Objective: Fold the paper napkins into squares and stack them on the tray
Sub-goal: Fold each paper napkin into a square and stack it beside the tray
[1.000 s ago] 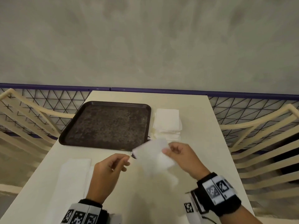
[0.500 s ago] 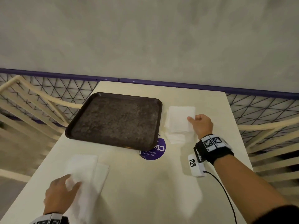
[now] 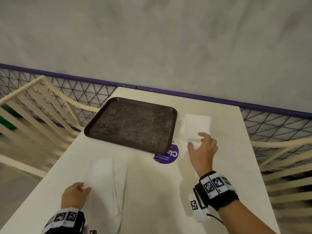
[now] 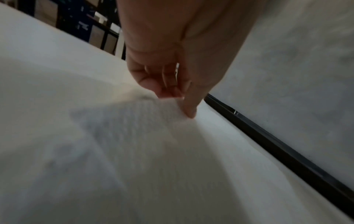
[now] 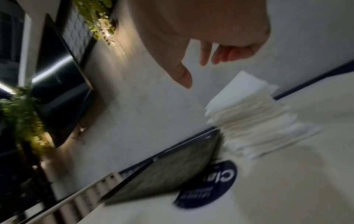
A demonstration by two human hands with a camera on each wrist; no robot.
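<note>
A dark, empty tray (image 3: 131, 125) lies at the back left of the cream table (image 3: 160, 196). To its right stands a stack of folded white napkins (image 3: 196, 124). My right hand (image 3: 195, 140) hovers at the stack's near edge with thumb and fingers spread, holding nothing; the right wrist view shows that hand (image 5: 197, 74) above the stack (image 5: 249, 115). Unfolded napkins (image 3: 106, 181) lie flat at the front left. My left hand (image 3: 85, 188) pinches the left edge of the top one, and the left wrist view shows the hand (image 4: 178, 98) lifting the napkin (image 4: 153, 136) slightly.
A round purple sticker (image 3: 167, 155) on the table peeks out from under the tray's near right corner. Cream slatted chairs (image 3: 42, 119) and a wire mesh rail flank the table on both sides. A grey wall stands behind.
One second ago both hands held a folded napkin in the air. The right hand put it on the stack and now draws back open. The left hand dropped to the flat napkins and pinched one.
</note>
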